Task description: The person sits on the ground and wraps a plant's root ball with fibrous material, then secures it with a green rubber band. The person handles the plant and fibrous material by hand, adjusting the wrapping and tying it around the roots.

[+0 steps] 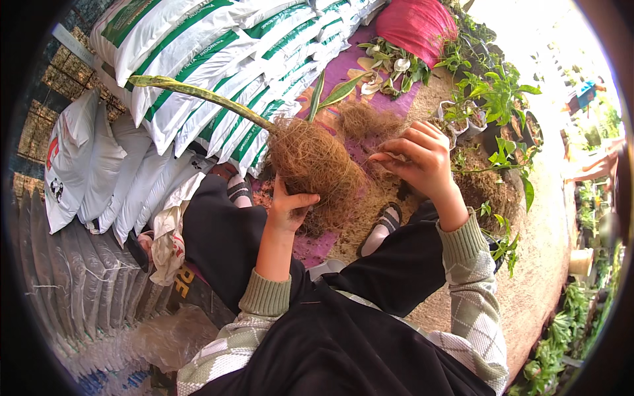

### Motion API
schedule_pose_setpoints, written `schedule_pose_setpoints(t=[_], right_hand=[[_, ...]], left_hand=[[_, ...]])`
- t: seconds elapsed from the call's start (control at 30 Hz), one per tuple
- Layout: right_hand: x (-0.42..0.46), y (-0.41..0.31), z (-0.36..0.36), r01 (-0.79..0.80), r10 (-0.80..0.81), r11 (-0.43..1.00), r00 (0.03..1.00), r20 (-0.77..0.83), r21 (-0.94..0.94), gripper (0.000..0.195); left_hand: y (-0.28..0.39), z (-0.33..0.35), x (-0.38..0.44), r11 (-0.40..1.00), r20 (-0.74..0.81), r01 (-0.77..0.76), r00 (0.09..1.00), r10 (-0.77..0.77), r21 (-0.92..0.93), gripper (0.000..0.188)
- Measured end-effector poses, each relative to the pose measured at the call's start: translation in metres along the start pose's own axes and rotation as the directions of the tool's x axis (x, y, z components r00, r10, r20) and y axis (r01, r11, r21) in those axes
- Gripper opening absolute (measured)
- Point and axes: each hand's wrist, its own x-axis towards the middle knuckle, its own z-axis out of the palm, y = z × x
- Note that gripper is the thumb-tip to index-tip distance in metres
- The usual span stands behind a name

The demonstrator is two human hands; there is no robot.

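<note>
My left hand (pixel 293 207) grips a large tangled root ball (pixel 317 163) of a snake plant from below. A long, yellow-edged snake plant leaf (pixel 208 96) slants from the root ball to the upper left. Two shorter pointed leaves (pixel 342 91) rise behind the roots; whether they belong to the same plant I cannot tell. To the right, my right hand (pixel 421 156) is raised beside the root ball, thumb and fingertips pinched together where fine root strands show. A loose clump of brown root fibre (pixel 366 121) lies beyond, on the purple patterned sheet (pixel 342 74).
White and green printed sacks (pixel 237 64) are stacked at the upper left. A red sack (pixel 416 29) lies at the back by some cut leaves (pixel 396 69). Leafy potted plants (pixel 500 99) line the right. Stacked plastic bags (pixel 84 277) are at the lower left.
</note>
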Motion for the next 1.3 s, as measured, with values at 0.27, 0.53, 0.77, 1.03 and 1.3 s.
schedule_pose_setpoints(t=[0.27,0.53,0.77,1.03,1.3], right_hand=[[-0.007,0.005,0.011,-0.186,0.174,0.97,0.981,0.089,0.159,0.019],[-0.007,0.007,0.019,-0.489,0.414,0.821,0.866,0.281,0.295,0.012],[-0.023,-0.007,0.065,-0.762,0.512,0.444,0.648,0.564,0.472,0.018],[-0.123,-0.046,0.147,-0.55,0.186,0.566,0.811,0.555,0.614,0.034],[-0.068,-0.099,0.094,-0.919,0.104,-0.073,0.38,0.919,0.388,0.029]], left_hand=[[0.004,-0.008,-0.009,0.995,0.03,0.032,0.999,-0.029,-0.096,0.088],[0.004,-0.021,-0.014,0.937,0.156,0.067,0.988,-0.014,-0.343,0.088],[0.005,-0.002,-0.016,0.949,0.085,-0.005,0.996,0.034,-0.316,0.08],[-0.001,0.008,-0.01,0.982,0.038,-0.17,0.984,0.174,-0.079,0.07],[-0.003,0.01,-0.001,0.903,-0.096,-0.325,0.927,0.363,0.28,0.09]])
